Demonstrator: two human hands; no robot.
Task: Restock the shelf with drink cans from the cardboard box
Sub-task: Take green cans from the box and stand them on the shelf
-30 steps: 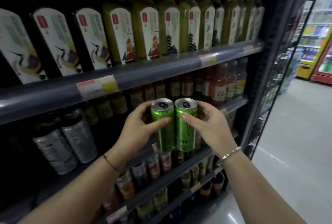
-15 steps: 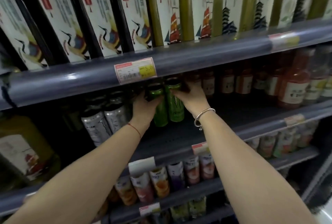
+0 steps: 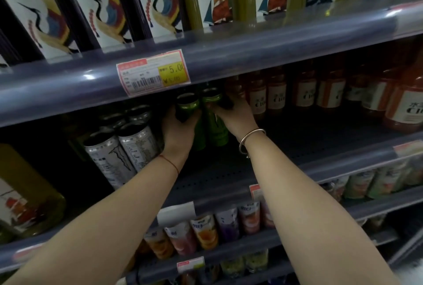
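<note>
Two green drink cans stand side by side deep in the middle shelf [image 3: 229, 170]. My left hand [image 3: 177, 132] is wrapped around the left green can [image 3: 186, 107]. My right hand [image 3: 235, 115] grips the right green can [image 3: 217, 129] from the right side. Both cans are upright, touching each other, with their bottoms at or just above the dark shelf floor; I cannot tell which. The cardboard box is out of view.
Silver cans [image 3: 123, 149] stand just left of my left hand. Orange-red bottles [image 3: 304, 92] line the shelf to the right. The upper shelf rail [image 3: 251, 56] with a price tag [image 3: 153, 73] hangs just above the cans. Small pouches [image 3: 203, 232] fill the shelf below.
Both hands carried the two green cans from in front of the shelves into the middle shelf, then pushed them slightly deeper. The view has moved closer.
</note>
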